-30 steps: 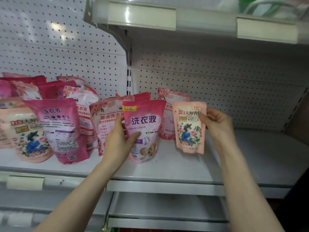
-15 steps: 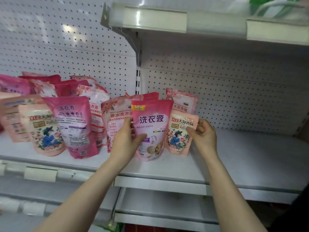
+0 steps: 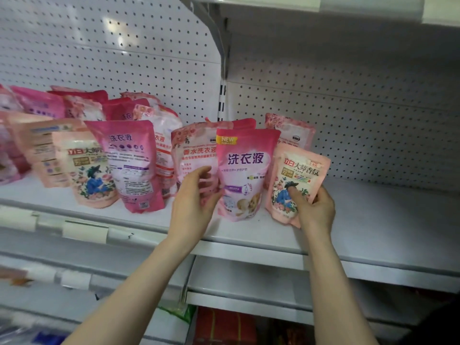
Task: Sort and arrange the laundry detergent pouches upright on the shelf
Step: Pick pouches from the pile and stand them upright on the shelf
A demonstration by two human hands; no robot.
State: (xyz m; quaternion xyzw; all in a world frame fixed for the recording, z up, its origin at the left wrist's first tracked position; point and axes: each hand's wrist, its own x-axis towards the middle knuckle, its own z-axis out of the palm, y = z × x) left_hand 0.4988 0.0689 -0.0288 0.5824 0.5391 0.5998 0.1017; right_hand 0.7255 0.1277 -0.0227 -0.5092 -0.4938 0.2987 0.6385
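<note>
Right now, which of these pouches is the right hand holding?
The small peach pouch with the blue figure, rightmost in front; the right hand pinches its lower right corner.

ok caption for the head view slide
Right hand holds a peach pouch beside the pink pouch on the shelf

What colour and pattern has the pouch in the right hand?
Pale pink pouch, flowers and a blue figure, in right hand; head view.
</note>
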